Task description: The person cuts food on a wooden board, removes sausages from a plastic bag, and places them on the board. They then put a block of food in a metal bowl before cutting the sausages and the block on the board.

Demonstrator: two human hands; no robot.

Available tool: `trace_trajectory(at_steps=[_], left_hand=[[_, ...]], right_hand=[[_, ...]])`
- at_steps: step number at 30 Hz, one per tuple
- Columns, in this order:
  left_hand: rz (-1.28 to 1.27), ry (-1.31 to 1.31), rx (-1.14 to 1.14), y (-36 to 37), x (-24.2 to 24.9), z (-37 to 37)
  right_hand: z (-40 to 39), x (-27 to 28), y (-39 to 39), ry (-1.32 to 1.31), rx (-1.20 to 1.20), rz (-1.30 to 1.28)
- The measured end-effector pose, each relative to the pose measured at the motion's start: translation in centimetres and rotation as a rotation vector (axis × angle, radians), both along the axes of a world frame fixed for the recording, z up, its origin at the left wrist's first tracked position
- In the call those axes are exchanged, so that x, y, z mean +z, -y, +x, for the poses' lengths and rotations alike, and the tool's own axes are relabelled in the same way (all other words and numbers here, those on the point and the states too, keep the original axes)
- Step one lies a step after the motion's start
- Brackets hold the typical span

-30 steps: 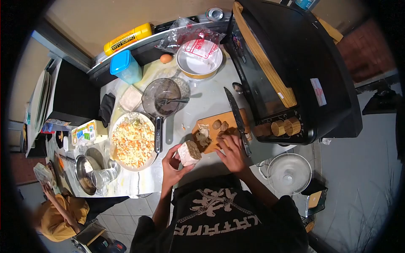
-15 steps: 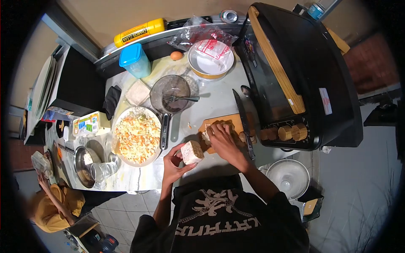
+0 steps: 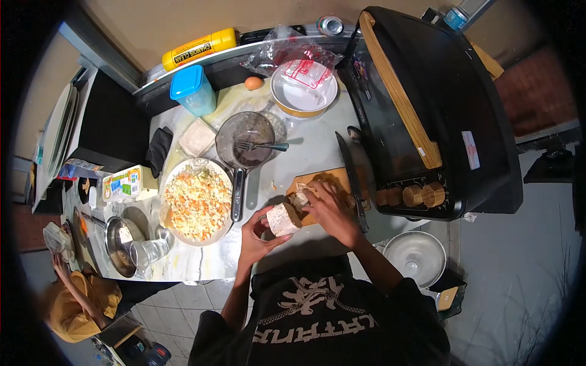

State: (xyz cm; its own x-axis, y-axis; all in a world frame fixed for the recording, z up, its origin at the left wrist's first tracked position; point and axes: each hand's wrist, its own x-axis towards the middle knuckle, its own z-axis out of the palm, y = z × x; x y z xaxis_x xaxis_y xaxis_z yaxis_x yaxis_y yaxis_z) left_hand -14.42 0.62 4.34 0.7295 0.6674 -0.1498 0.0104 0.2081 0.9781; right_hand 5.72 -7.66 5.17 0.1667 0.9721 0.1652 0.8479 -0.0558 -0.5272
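Note:
A pale, speckled block (image 3: 283, 220) is held in my left hand (image 3: 256, 241), its fingers wrapped round the lower left side, beside the cutting board's left edge. My right hand (image 3: 329, 213) is over the wooden cutting board (image 3: 332, 177), its fingertips closed on a small whitish piece (image 3: 300, 198) at the board's left side. Along the board's right side lies a long dark knife (image 3: 349, 171), its handle toward me. To the left of the board stands a pan (image 3: 245, 137) with a fork (image 3: 262, 146) in it.
A large plate of chopped food (image 3: 198, 201) sits left of the pan handle. A white bowl (image 3: 303, 104) and an egg (image 3: 253, 83) are at the back. A black oven (image 3: 452, 122) stands on the right. Another person's arm (image 3: 79, 287) shows at far left.
My left hand has moved slightly right with the block, which is turned and nearer the board. My right fingers have shifted, so more of the whitish piece shows.

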Motion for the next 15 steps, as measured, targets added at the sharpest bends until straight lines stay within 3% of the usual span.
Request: trace_trajectory(at_steps=[3, 5, 8, 12, 15], left_hand=[[0.042, -0.027, 0.019, 0.0, 0.1, 0.4], [0.063, -0.036, 0.024, 0.0, 0.1, 0.7], [-0.035, -0.015, 0.008, 0.1, 0.1, 1.3], [0.143, -0.008, 0.016, 0.2, -0.2, 2.2], [0.373, -0.089, -0.036, -0.2, -0.1, 2.9]], right_hand=[[1.0, 1.9, 0.9, -0.054, -0.101, 0.042], [1.5, 2.8, 1.7, -0.158, -0.295, -0.02], [1.9, 1.8, 3.5, 0.005, -0.366, 0.053], [2.6, 0.0, 5.9, -0.017, -0.397, -0.003], [2.5, -0.2, 6.9, 0.154, -0.422, -0.033]])
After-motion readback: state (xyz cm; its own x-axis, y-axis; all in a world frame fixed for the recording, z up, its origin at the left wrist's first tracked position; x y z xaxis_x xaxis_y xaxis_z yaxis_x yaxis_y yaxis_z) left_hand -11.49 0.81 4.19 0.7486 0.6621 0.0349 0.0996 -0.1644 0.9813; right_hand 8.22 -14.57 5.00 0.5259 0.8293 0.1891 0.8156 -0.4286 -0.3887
